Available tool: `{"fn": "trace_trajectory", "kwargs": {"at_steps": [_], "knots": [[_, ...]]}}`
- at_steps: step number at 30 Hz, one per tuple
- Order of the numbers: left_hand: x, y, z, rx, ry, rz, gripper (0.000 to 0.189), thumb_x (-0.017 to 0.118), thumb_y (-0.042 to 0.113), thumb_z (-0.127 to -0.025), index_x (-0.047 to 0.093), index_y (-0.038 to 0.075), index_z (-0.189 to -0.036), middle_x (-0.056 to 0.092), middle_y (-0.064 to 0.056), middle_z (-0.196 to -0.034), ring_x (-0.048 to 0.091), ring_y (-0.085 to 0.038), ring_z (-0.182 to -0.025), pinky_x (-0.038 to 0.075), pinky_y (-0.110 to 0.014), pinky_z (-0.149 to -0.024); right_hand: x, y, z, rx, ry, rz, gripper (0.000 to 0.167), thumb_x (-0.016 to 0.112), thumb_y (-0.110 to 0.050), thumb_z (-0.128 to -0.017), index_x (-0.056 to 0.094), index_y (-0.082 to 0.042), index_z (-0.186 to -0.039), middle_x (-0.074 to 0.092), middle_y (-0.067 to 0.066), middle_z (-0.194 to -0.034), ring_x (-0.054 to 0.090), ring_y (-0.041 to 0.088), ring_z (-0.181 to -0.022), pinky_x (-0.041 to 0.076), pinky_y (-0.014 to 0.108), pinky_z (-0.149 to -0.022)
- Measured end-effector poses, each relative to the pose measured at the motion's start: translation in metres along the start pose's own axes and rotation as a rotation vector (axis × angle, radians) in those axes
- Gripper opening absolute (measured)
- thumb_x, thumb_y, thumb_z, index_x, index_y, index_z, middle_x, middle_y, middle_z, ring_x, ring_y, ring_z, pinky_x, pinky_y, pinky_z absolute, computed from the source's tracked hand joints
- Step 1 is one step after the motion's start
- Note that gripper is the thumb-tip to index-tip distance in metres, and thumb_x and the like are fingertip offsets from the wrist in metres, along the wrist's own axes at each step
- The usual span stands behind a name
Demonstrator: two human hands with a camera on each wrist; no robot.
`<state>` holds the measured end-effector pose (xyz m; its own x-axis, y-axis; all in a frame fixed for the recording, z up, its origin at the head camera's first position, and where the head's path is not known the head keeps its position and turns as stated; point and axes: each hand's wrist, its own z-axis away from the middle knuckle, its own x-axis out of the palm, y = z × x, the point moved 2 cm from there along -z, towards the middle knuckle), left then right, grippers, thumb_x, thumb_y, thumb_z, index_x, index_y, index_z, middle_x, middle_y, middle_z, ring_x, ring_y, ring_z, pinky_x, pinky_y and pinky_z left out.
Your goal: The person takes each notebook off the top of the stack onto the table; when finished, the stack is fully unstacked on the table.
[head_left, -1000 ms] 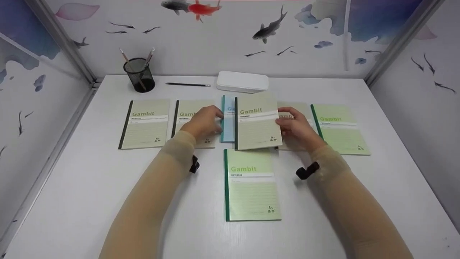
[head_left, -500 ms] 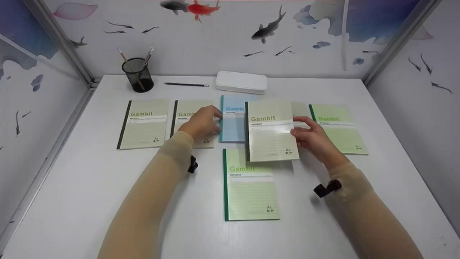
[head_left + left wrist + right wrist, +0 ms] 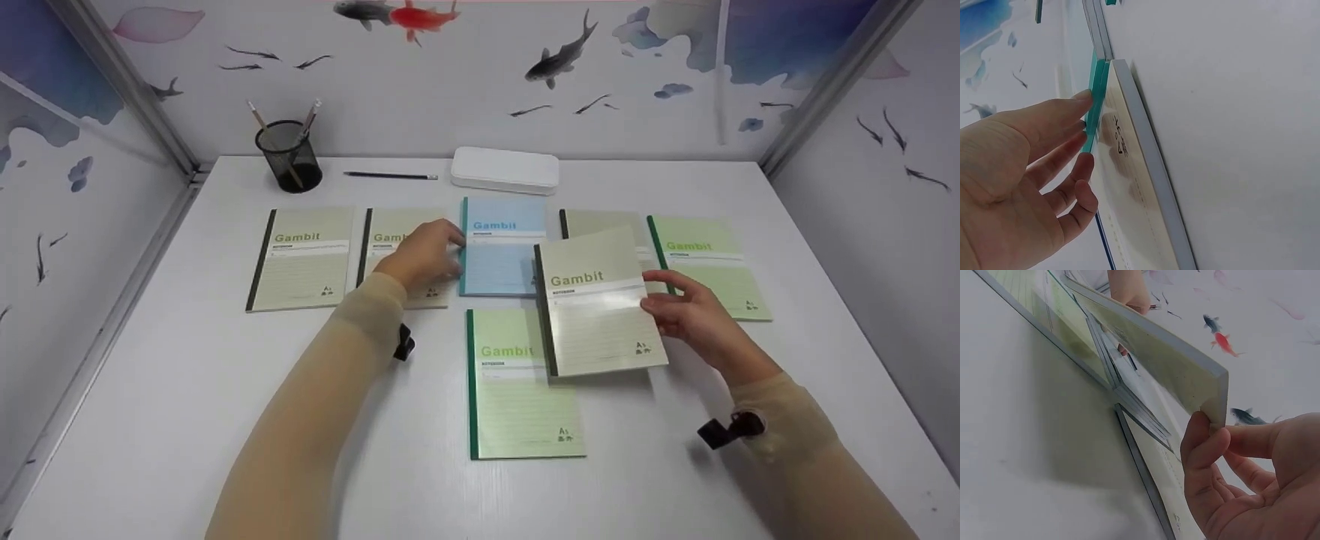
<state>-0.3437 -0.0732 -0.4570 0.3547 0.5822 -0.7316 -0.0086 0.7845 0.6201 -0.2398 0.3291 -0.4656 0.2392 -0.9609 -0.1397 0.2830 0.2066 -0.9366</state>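
My right hand (image 3: 694, 319) pinches the right edge of a beige notebook (image 3: 600, 315) with a dark spine. This notebook is lifted and tilted above the table, partly covering a green notebook (image 3: 517, 420) lying in front. In the right wrist view, the thumb and fingers grip a corner of the lifted notebook (image 3: 1157, 346). My left hand (image 3: 424, 255) reaches over a second beige notebook (image 3: 431, 300), its fingertips at the teal spine of a blue notebook (image 3: 502, 259). From the left wrist, my hand (image 3: 1033, 163) touches that teal spine (image 3: 1098, 84) with thumb and fingertips.
Another beige notebook (image 3: 304, 262) lies far left. On the right lie a partly covered beige notebook (image 3: 596, 217) and a green one (image 3: 720, 262). Behind the row stand a mesh pencil cup (image 3: 289, 154), a black pencil (image 3: 390, 175) and a white case (image 3: 504, 169).
My right hand has carried the beige notebook toward me and to the right, off the blue notebook, which now shows fully. My left hand has stayed in place.
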Motion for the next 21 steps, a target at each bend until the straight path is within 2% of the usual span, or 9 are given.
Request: {"fn": "trace_trajectory", "kwargs": {"at_steps": [4,10,16,21], "knots": [[0.000,0.001,-0.002,-0.008,-0.002,-0.003,0.053,0.079,0.015,-0.090,0.059,0.021,-0.139,0.051,0.008,-0.151,0.038,-0.022,-0.150,0.030,-0.046,-0.127,-0.011,0.004,0.013,0.019,-0.026,-0.004,0.057,0.069,-0.020,-0.100,0.040,-0.014,-0.149,0.077,-0.006,-0.107,0.072,0.010,-0.087,0.059,0.026,-0.075],[0.000,-0.001,-0.003,-0.003,0.000,-0.001,0.053,0.080,0.016,-0.089,0.060,0.020,-0.138,0.052,0.008,-0.150,0.040,-0.021,-0.149,0.031,-0.046,-0.126,-0.023,0.010,0.027,0.035,-0.101,0.032,0.046,0.068,-0.013,-0.100,0.045,-0.016,-0.139,0.074,-0.003,-0.104,0.071,0.012,-0.085,0.061,0.027,-0.074],[0.000,-0.001,-0.002,0.037,0.001,-0.047,0.052,0.079,0.018,-0.092,0.060,0.020,-0.140,0.050,0.006,-0.153,0.036,-0.023,-0.152,0.030,-0.046,-0.127,-0.033,0.009,0.045,0.030,-0.228,0.063,0.039,0.067,-0.010,-0.100,0.045,-0.017,-0.131,0.074,0.003,-0.111,0.073,0.016,-0.086,0.063,0.031,-0.075],[0.000,-0.001,-0.001,0.026,0.000,-0.036,0.051,0.078,0.018,-0.092,0.059,0.020,-0.139,0.049,0.007,-0.153,0.036,-0.022,-0.152,0.029,-0.046,-0.127,-0.043,0.012,0.056,0.044,-0.331,0.083,0.038,0.063,-0.008,-0.101,0.043,-0.014,-0.133,0.074,0.007,-0.117,0.074,0.019,-0.090,0.064,0.034,-0.078]]}}
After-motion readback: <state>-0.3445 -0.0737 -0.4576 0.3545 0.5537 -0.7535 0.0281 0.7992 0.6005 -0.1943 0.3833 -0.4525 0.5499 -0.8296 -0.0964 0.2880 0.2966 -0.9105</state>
